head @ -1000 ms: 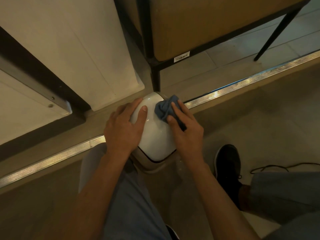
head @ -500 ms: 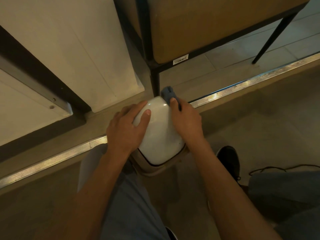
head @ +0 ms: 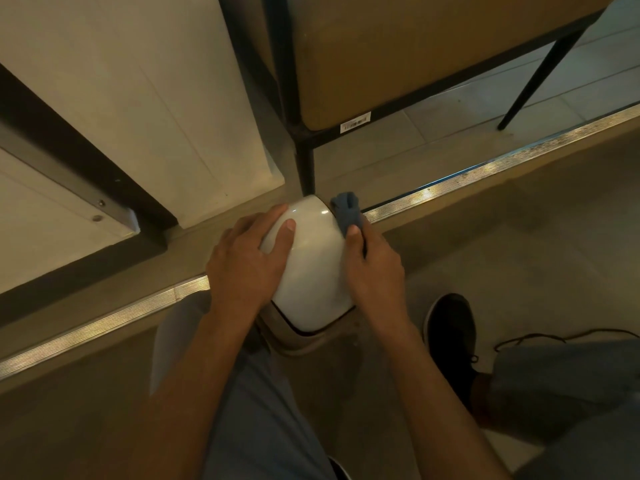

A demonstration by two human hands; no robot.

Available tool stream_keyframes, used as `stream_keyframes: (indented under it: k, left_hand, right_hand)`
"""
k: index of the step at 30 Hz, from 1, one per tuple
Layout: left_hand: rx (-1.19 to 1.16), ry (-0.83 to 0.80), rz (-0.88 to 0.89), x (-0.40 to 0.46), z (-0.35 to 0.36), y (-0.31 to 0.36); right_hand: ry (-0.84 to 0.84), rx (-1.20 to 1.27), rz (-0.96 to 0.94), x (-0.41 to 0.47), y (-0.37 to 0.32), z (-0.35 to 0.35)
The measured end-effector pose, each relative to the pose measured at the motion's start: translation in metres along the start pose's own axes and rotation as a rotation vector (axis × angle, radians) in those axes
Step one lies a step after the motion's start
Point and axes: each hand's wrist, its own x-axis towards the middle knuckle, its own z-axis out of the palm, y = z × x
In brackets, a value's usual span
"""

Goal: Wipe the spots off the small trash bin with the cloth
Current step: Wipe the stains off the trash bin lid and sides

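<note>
— Where is the bin, and how does it look?

— The small white glossy plastic trash bin (head: 310, 258) stands on the floor between your knees, right against the ribbed metal threshold strip (head: 485, 169). Its domed lid is smooth and shiny, with two small highlights near the far end, and a dark seam runs around the near edge above a beige lower body. From this view you cannot make out any spots on the lid.

— And my hands?

— Your left hand (head: 247, 263) lies on the left flank of the lid, fingers curved around its far side and thumb flat on top; its grip is closed around the bin. Your right hand (head: 375, 268) pinches the small blue-grey folded cloth (head: 346, 211) against the bin's right far corner, thumb on the lid's edge; part of the cloth sticks out beyond your fingers.

— What hems me in?

— Just beyond the bin stands the black metal leg of a frame (head: 306, 161) carrying a tan wooden panel (head: 433, 53) with a barcode label; the bin's far end almost meets that leg. To the far left a pale wall panel (head: 166, 98) ends close to the bin. On your right the beige floor (head: 519, 254) lies open, up to your black shoe (head: 450, 337) and a thin dark cord (head: 561, 339) beside it.
</note>
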Motion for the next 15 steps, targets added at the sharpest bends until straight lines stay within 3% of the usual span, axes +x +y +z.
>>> stream_keyframes:
  k: [8,15]
  left_hand:
    - [0.014,-0.010,0.007,0.000,-0.001,0.000]
    - [0.001,-0.001,-0.023,-0.001,0.000,0.002]
  right_hand:
    - [-0.223,-0.041,-0.053,0.065,-0.031,0.008]
    - [-0.092,0.085,0.021,0.013,0.007,-0.005]
